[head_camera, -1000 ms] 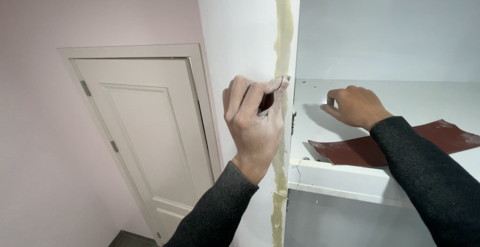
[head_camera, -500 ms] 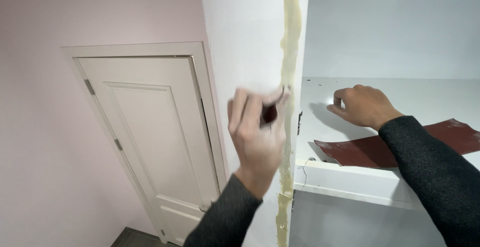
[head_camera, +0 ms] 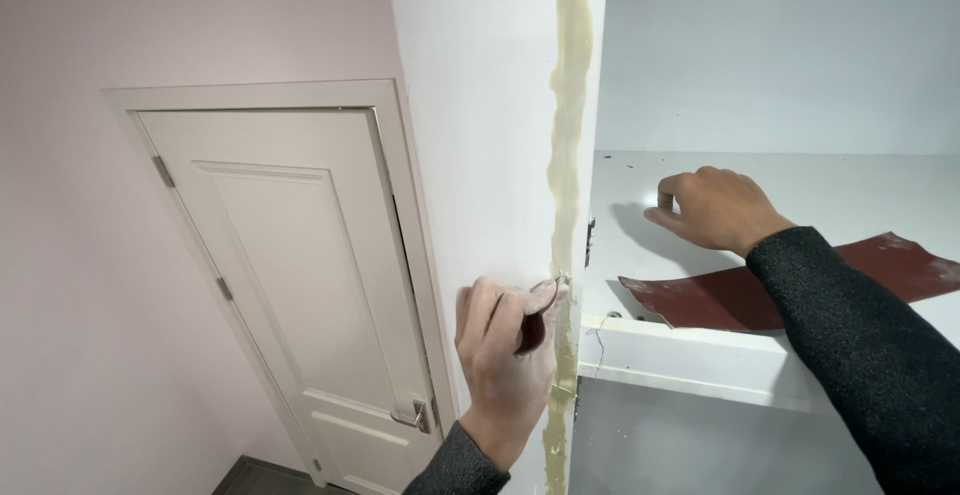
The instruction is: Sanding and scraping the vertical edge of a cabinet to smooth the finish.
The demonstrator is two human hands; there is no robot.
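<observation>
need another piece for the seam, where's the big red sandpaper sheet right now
In the head view the dark red sandpaper sheet lies flat on the white shelf at the right, just below the right hand and partly under that forearm.

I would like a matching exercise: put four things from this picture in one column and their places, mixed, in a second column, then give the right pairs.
Things:
1. left hand
2. right hand
3. dark red sheet of sandpaper
4. cream panelled door

Places:
A. lying flat on the white shelf
B. at the left, in the pink wall
C. pressed on the yellowish filler strip at the wall's edge
D. resting on the shelf, behind the sheet

Pairs: 1-C, 2-D, 3-A, 4-B
</observation>
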